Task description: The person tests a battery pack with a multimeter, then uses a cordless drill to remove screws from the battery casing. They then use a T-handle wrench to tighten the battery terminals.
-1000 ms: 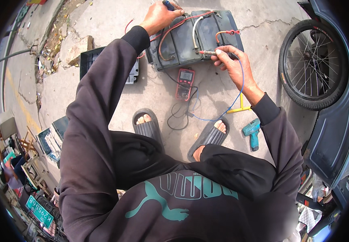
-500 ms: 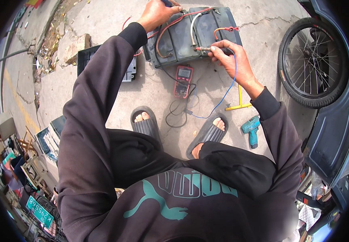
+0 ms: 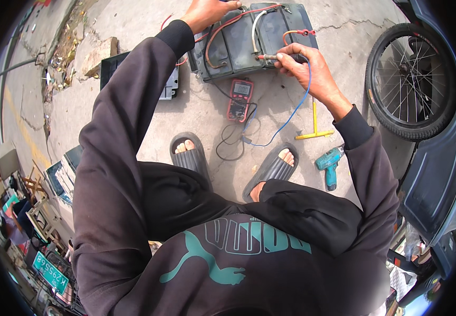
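Observation:
A row of dark grey batteries [image 3: 241,45] joined by red, brown and white wires stands at the top. My right hand [image 3: 315,76] pinches a test probe [image 3: 268,57] with a blue lead; its tip is at a terminal near the white wire's lower end. At the upper edge my left hand [image 3: 207,14] is closed on a dark test probe, over the far side of the batteries; the view's edge cuts off part of it. A red-and-black multimeter [image 3: 239,100] lies on the ground before the batteries, its leads looping beside it.
A teal cordless drill [image 3: 330,167] and a yellow T-handled tool [image 3: 315,131] lie right of my sandalled feet. A spoked wheel [image 3: 411,81] is at the right, beside a dark vehicle body. A black tray-like case [image 3: 113,71] and a stone block [image 3: 100,57] sit at the left.
The batteries and multimeter sit slightly higher in the picture. My left hand has shifted up toward the upper edge. The right hand keeps the probe at about the same terminal.

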A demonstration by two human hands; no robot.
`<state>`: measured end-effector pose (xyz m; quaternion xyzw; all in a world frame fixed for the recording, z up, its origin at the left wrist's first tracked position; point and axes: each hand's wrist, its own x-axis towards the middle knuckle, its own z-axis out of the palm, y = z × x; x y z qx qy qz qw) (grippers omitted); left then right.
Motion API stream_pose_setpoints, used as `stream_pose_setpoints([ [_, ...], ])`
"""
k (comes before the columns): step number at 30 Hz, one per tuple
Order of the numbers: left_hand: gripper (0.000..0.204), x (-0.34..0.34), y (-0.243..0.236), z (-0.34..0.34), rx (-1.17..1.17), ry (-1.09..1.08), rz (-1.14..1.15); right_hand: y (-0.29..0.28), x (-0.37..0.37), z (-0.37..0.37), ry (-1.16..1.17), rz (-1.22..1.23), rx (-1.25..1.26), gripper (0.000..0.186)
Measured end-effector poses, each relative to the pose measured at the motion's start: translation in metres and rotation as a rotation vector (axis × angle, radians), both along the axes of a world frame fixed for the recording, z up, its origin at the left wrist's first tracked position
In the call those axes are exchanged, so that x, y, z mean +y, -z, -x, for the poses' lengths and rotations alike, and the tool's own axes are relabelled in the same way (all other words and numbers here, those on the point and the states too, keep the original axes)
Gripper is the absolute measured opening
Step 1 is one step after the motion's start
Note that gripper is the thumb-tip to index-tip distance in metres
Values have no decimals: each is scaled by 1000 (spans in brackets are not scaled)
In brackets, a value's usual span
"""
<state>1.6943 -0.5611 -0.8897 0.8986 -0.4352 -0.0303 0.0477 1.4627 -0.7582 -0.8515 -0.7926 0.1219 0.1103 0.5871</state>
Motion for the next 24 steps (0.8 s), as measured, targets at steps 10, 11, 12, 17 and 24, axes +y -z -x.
stream_pose_setpoints([
  [10,21,3,0,0,183,-13,268,0,1,-1,-2,5,-26,23],
  [11,20,5,5,-3,224,-38,304,1,1,-2,5,-3,-37,22],
  [12,20,0,0,2,274,-53,345,2,-1,1,23,-5,-41,21],
  [17,20,-4,-17,11,368,-171,354,0,-1,0,7,-17,-31,25],
  [24,23,-6,-5,7,451,-231,496,-2,-2,-3,-16,13,-14,25],
])
